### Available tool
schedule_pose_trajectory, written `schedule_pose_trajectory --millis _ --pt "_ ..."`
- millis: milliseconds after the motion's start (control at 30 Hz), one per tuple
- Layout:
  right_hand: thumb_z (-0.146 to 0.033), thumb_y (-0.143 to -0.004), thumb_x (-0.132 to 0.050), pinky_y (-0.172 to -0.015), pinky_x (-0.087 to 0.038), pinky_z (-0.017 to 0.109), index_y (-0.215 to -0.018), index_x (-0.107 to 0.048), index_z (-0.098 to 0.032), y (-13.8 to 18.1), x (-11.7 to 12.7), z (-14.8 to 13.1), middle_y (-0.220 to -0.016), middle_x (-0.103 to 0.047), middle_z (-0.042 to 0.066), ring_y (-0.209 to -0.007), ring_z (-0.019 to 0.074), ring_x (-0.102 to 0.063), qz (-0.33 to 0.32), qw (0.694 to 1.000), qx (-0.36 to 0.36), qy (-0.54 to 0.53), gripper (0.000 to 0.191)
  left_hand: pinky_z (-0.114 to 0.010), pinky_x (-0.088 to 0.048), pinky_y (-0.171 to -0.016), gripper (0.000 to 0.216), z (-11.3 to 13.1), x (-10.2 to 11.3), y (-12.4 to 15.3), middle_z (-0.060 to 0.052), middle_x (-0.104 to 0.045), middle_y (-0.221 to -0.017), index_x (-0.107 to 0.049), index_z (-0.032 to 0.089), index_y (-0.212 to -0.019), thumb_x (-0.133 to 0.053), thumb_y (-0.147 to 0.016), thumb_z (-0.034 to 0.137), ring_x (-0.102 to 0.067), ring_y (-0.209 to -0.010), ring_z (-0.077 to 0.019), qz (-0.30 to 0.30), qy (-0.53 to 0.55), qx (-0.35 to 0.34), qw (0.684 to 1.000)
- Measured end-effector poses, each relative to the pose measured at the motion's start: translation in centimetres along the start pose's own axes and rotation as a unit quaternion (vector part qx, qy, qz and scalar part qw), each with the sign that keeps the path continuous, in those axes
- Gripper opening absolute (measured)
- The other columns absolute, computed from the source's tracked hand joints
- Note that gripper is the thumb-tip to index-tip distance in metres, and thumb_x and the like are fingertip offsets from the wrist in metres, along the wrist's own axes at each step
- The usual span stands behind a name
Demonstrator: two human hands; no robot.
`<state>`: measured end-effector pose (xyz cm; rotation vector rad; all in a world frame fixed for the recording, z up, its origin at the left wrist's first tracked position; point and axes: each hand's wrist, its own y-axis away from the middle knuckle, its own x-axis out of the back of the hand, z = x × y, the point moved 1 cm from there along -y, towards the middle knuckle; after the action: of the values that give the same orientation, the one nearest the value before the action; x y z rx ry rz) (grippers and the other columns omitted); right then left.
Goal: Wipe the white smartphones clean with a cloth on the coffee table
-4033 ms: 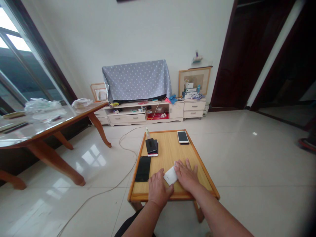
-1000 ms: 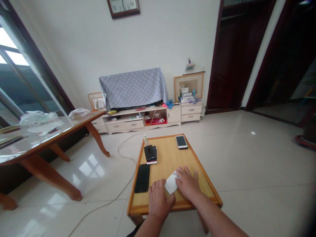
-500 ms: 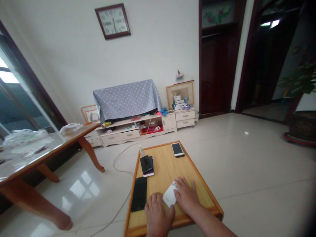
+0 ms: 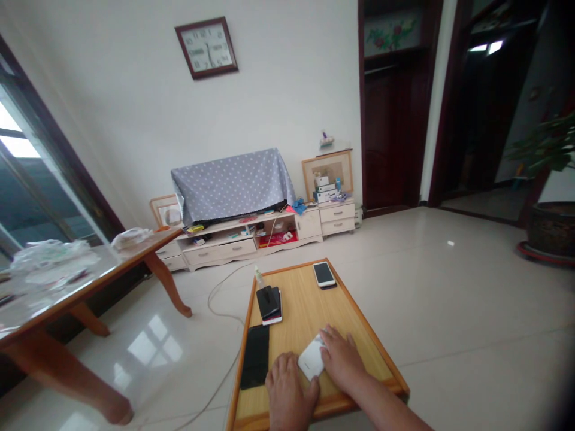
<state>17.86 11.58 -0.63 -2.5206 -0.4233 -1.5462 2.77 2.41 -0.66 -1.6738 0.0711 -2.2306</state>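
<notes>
A white phone (image 4: 312, 358) lies at a slant near the front of the small wooden table (image 4: 299, 299), its plain white side up. My right hand (image 4: 342, 358) grips its upper right edge, fingers over the far corner and thumb on the white surface. Around the lower left corner is my left hand (image 4: 290, 386), fingers bent on one side and thumb at the near edge. Left of that hand lies a large black tablet or phone (image 4: 255, 357), flat on the table.
Stacked phones (image 4: 268, 302) sit on the table's left side beside a small clear bottle (image 4: 259, 275). Another white-framed phone (image 4: 324, 274) lies at the far right on a dark one. A cable (image 4: 218, 386) runs over the floor; a larger table (image 4: 103, 269) stands left.
Both hands keep their hold on the white phone, which stays in nearly the same place. The whole view has shifted slightly.
</notes>
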Motion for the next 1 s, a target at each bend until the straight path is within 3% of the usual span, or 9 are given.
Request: schedule_pose_trajectory --millis 267,400,600,800,900,1000 --pt "-0.023 -0.088 -0.045 -0.118 -0.026 0.037 -0.138 -0.058 -0.012 0.1 -1.1 0.4 -0.148 -0.050 0.014 -0.141 0.0252 -0.041 0.033 0.996 0.060 -0.053 0.053 -0.039 -0.028 -0.109 0.054 -0.6 -0.6 -0.3 -0.011 -0.059 -0.129 -0.060 0.018 -0.119 -0.067 -0.072 0.043 -0.045 -0.128 -0.0286 -0.001 0.032 0.013 0.999" --pt "-0.025 -0.086 -0.047 -0.113 -0.034 0.036 -0.129 -0.065 -0.014 -0.8 -1.4 0.9 -0.139 -0.059 0.014 -0.131 0.0251 -0.052 0.083 0.986 0.045 -0.141 0.048 -0.039 -0.027 -0.109 0.057 -0.5 -0.3 -0.2 -0.012 -0.060 -0.124 -0.058 0.017 -0.120 -0.069 -0.068 0.038 -0.048 -0.125 -0.0287 0.010 0.051 0.021 0.998" --pt "-0.039 -0.090 -0.043 -0.088 -0.049 0.032 -0.118 -0.069 -0.019 -1.8 -0.6 1.8 -0.111 -0.074 0.008 -0.102 0.0239 -0.067 0.130 0.938 0.002 -0.322 0.043 -0.041 -0.027 -0.109 0.047 -0.1 0.6 0.2 -0.009 -0.064 -0.115 -0.058 0.019 -0.116 -0.063 -0.070 0.027 -0.056 -0.113 -0.0256 0.034 0.077 -0.014 0.996" --pt "-0.053 -0.092 -0.042 -0.067 -0.046 0.030 -0.101 -0.071 -0.019 -1.6 0.4 1.5 -0.081 -0.074 0.005 -0.077 0.0236 -0.067 0.139 0.916 -0.020 -0.376 0.045 -0.046 -0.028 -0.109 0.045 -0.7 0.0 0.5 -0.009 -0.065 -0.122 -0.052 0.020 -0.125 -0.054 -0.079 0.020 -0.061 -0.111 -0.0236 0.053 0.095 -0.051 0.993" --pt "-0.051 -0.093 -0.042 -0.070 -0.047 0.030 -0.103 -0.071 -0.021 -1.3 0.7 1.1 -0.089 -0.075 0.005 -0.082 0.0236 -0.067 0.153 0.922 -0.004 -0.357 0.043 -0.045 -0.034 -0.104 0.039 -1.2 -0.5 0.5 -0.011 -0.065 -0.123 -0.051 0.019 -0.127 -0.049 -0.088 0.023 -0.065 -0.103 -0.0215 0.061 0.116 -0.070 0.989" --pt "-0.041 -0.093 -0.043 -0.084 -0.047 0.032 -0.111 -0.070 -0.023 -1.0 1.3 0.9 -0.106 -0.074 0.006 -0.098 0.0243 -0.066 0.186 0.938 0.027 -0.291 0.037 -0.041 -0.042 -0.097 0.040 -1.5 -0.7 0.6 -0.012 -0.067 -0.120 -0.051 0.018 -0.130 -0.048 -0.091 0.026 -0.065 -0.099 -0.0217 0.072 0.125 -0.071 0.987"
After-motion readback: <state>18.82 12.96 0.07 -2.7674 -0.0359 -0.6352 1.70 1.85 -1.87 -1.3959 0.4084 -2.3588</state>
